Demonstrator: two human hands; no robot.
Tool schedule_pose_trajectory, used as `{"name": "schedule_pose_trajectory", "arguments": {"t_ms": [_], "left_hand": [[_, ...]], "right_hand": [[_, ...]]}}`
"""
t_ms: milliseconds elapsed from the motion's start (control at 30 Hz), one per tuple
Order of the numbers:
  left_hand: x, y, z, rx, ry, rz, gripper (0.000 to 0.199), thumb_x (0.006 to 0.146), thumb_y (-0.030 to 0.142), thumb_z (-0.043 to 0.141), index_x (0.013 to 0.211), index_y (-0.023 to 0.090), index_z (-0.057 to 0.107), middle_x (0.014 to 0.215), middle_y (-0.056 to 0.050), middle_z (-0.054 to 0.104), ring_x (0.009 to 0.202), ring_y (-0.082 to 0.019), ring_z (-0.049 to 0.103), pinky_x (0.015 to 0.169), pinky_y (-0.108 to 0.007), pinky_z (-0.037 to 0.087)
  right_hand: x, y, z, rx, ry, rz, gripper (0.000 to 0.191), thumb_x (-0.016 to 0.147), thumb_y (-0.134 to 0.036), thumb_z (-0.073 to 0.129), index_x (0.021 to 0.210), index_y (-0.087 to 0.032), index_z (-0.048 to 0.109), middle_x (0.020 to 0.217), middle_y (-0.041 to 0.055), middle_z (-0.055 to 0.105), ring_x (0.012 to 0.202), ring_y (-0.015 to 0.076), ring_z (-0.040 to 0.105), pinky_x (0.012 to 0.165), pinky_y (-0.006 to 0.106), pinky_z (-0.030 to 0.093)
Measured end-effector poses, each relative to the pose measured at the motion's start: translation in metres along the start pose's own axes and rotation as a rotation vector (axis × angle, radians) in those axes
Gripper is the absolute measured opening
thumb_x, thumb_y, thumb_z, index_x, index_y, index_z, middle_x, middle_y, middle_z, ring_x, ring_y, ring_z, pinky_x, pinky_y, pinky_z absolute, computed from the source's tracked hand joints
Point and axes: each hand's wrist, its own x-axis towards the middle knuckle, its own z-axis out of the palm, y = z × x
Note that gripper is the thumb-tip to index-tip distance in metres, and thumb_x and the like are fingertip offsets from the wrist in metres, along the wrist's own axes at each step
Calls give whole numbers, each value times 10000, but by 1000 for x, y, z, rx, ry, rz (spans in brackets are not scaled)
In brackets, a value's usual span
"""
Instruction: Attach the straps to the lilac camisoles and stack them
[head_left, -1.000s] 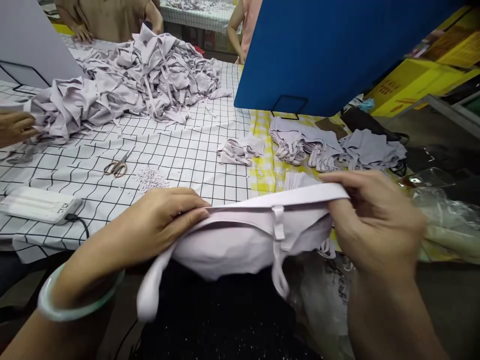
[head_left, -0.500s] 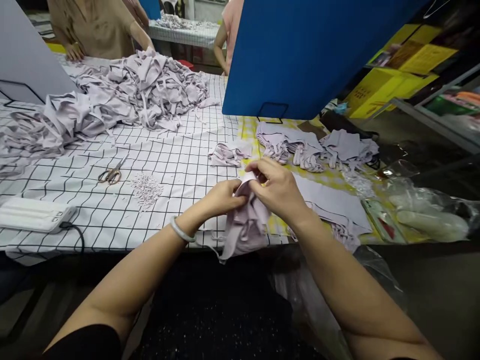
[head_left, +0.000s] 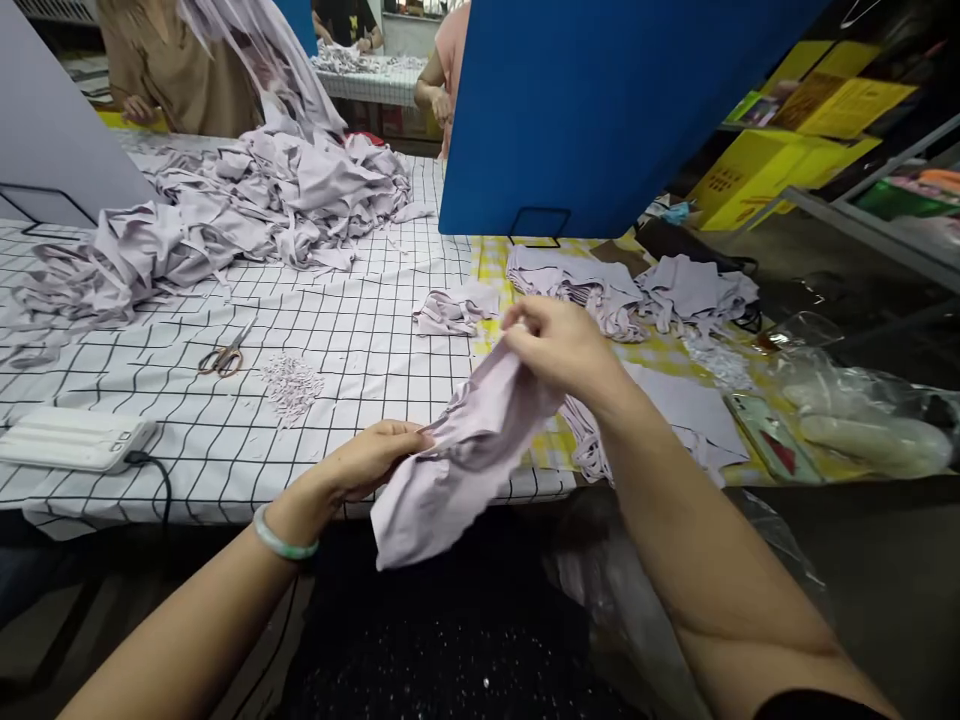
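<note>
A pale lilac garment piece [head_left: 472, 430] of soft cloth is stretched slantwise between my hands over the table's front edge. My left hand [head_left: 379, 458] pinches its edge at the lower left, thumb on top. Higher and to the right, my right hand [head_left: 559, 345] grips the upper end with fingers closed. The lower part of the cloth droops past the table edge; its exact kind is unclear. Just beyond my hands lies a small crumpled lilac piece [head_left: 454, 308]. Under my right forearm, partly hidden, is a flat stack of lilac pieces [head_left: 686, 405].
Scissors [head_left: 223, 355], a heap of tiny scraps [head_left: 292, 388] and a white power bank [head_left: 75, 438] lie left on the checked cloth. A large lilac pile [head_left: 300, 190] is behind. A blue panel [head_left: 600, 110] stands ahead; a phone [head_left: 772, 440] lies right. Co-workers are opposite.
My hands have moved apart, the left one down and left, spreading the bunched garment piece between them. Across the table, a co-worker has lifted some lilac cloth from the pile.
</note>
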Motion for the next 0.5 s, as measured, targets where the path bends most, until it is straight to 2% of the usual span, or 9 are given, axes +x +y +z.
{"name": "schedule_pose_trajectory", "arguments": {"t_ms": [133,200,267,333,367,433,467,500], "left_hand": [[-2,-14,-20,315,295,4,387,804,524,602,647,203,452,516,67,406,415,-88,412,413,-220,319],[-8,-20,-31,443,426,22,361,827,503,574,660,209,447,529,60,434,423,-108,463,406,-227,355],[-17,-23,-37,480,498,31,336,844,496,561,697,200,494,578,35,512,476,-129,527,437,-238,410],[-30,-22,-38,483,454,42,319,856,497,565,800,183,589,654,5,594,538,-142,566,479,-248,442],[-36,-20,-35,497,378,67,316,856,489,585,882,177,635,721,-15,639,595,-151,595,520,-256,466],[-47,-15,-29,570,141,146,317,851,445,638,1029,187,687,891,-49,701,760,-173,644,661,-282,514],[-51,-12,-26,617,37,191,292,858,419,649,1035,194,704,944,-57,709,826,-180,649,732,-296,520],[-53,-9,-25,656,-7,242,249,874,402,642,982,192,720,948,-59,709,854,-181,645,777,-306,517]], "right_hand": [[52,-17,67,-258,-344,19,211,793,-202,584,972,-228,693,1017,60,732,886,230,641,728,309,459],[62,-16,100,-312,-427,15,216,772,-167,621,964,-227,699,1053,75,735,950,249,651,777,323,473],[61,-11,123,-322,-441,-4,202,780,-149,615,947,-222,703,1061,88,735,993,263,653,806,338,481],[54,-4,132,-324,-413,-31,215,828,-161,566,988,-216,698,1120,106,717,1046,278,641,830,359,486],[51,-2,132,-326,-391,-44,238,855,-168,533,1027,-213,690,1170,114,697,1080,285,629,846,371,487],[43,1,123,-302,-309,-87,278,887,-169,482,1089,-205,670,1229,122,662,1111,288,612,870,388,490],[38,1,116,-259,-238,-127,291,891,-160,469,1106,-202,660,1229,118,656,1105,281,612,877,389,493],[31,1,107,-190,-148,-179,298,889,-146,463,1112,-200,653,1206,111,660,1085,270,618,877,386,500]]}}
